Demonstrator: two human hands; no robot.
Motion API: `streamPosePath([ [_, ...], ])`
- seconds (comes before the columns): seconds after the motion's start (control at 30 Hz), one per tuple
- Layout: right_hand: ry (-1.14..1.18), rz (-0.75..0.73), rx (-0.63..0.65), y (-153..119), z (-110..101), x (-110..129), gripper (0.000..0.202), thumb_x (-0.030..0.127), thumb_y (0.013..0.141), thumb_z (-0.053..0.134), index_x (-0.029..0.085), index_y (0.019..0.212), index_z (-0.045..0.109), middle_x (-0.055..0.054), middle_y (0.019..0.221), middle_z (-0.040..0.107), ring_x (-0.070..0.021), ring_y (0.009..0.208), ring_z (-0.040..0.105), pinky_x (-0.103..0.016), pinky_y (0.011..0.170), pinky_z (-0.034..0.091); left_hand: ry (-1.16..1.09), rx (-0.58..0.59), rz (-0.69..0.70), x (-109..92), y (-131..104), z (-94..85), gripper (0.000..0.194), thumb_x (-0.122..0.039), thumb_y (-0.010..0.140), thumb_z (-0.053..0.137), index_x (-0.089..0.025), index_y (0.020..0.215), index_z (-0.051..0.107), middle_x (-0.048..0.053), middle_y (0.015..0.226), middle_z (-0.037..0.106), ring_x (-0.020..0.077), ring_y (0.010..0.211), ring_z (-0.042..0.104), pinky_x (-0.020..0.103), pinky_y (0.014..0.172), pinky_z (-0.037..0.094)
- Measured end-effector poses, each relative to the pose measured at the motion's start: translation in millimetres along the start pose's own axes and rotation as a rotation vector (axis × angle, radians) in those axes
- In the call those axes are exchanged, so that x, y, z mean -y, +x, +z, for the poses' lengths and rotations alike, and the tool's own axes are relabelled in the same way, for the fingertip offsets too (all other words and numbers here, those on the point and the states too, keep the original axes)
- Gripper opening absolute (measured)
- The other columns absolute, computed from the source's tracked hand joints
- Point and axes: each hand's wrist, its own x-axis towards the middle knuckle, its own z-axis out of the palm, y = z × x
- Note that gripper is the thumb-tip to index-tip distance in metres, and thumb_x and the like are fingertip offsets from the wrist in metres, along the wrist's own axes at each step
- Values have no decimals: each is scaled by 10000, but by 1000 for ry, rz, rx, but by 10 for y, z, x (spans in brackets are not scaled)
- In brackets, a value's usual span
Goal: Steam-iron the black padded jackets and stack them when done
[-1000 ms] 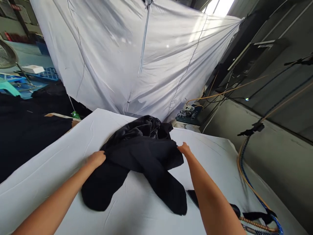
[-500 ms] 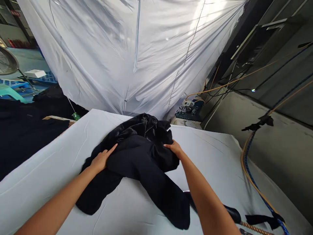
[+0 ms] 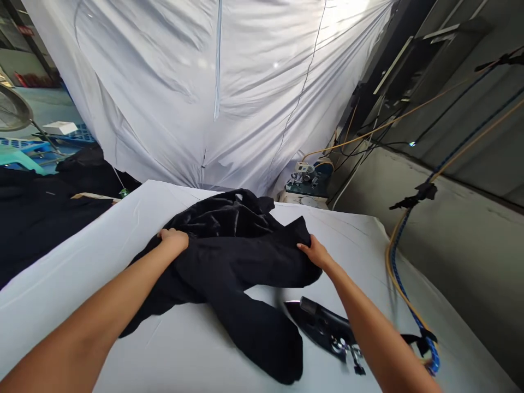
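A black jacket with a shiny dark lining lies bunched on the white-covered table. One sleeve stretches toward me at lower right. My left hand is closed on the cloth at the left side of the lining. At the right, my right hand pinches the jacket's edge and holds it out to the side. Beneath my right forearm a black steam iron rests on the table, partly hidden by the arm.
Blue and tan hoses hang along the right side down to the table. A white sheet hangs behind the far edge. A sewing machine stands beyond the table. Dark cloth is piled at the left.
My left hand has gone from lying on the cloth to gripping it farther forward. My right hand has moved right, pulling the jacket's edge outward. More of the iron shows.
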Motion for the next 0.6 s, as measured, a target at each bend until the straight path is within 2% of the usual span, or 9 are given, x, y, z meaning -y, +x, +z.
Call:
streamPosePath([
  [0.07,-115,76,-2,91,160,3,443,401,785,541,158,1153,498,-159,1132,544,-273,1011,521,-368,797,412,5,-63,2,-328,-170,72,419,-163,658,523,-209,1058,639,181,1146,579,414,1102,456,632,814,328],
  [0.13,-230,38,-76,212,279,32,377,356,746,596,192,1084,557,-162,1259,445,-329,1125,427,-439,845,378,-72,-171,171,-654,-393,169,524,-126,720,417,-286,1208,519,92,1282,500,316,1183,411,603,921,278],
  [0.2,-214,-158,-175,369,348,97,287,268,748,579,226,1032,584,-105,1310,406,-305,1179,372,-434,898,348,-152,-219,374,-896,-610,302,603,-79,713,365,-349,1244,461,7,1319,473,240,1255,339,614,1015,96],
  [0.27,-60,-374,-209,564,379,195,279,192,784,480,234,1046,566,-62,1223,492,-221,1128,431,-349,908,360,-190,-171,493,-964,-761,458,647,-80,709,357,-383,1279,407,-19,1224,558,186,1194,427,579,1048,-21],
  [0.33,90,-439,-227,788,398,302,300,188,821,383,216,1076,537,-52,1095,565,-176,1032,499,-285,868,389,-225,-21,403,-820,-809,592,663,-93,676,390,-348,1287,417,1,1121,625,180,1107,514,523,1075,52],
  [0.4,114,-369,-223,1019,440,391,307,263,856,345,186,1095,523,-71,1039,586,-187,980,529,-279,830,406,-317,203,222,-505,-754,656,643,-101,601,445,-293,1210,523,24,1074,649,209,1070,546,442,1038,256],
  [0.47,40,-271,-150,1235,526,453,348,348,871,349,166,1116,518,-97,1045,587,-208,976,539,-289,825,405,-495,380,123,-119,-608,621,539,-119,549,472,-239,1048,634,32,941,688,228,968,598,363,890,427],
  [0.53,-32,-226,-80,1414,652,499,380,375,876,353,157,1146,507,-113,1093,573,-218,1024,525,-295,859,386,-706,304,42,233,-387,506,395,-156,574,455,-187,909,662,30,763,689,208,793,636,320,744,491],
  [0.6,-60,-221,-62,1538,796,545,398,369,884,338,150,1184,482,-125,1151,547,-222,1091,492,-308,901,360,-807,-42,-74,482,-112,375,348,-161,634,401,-174,892,635,34,793,681,179,776,632,303,733,496],
])
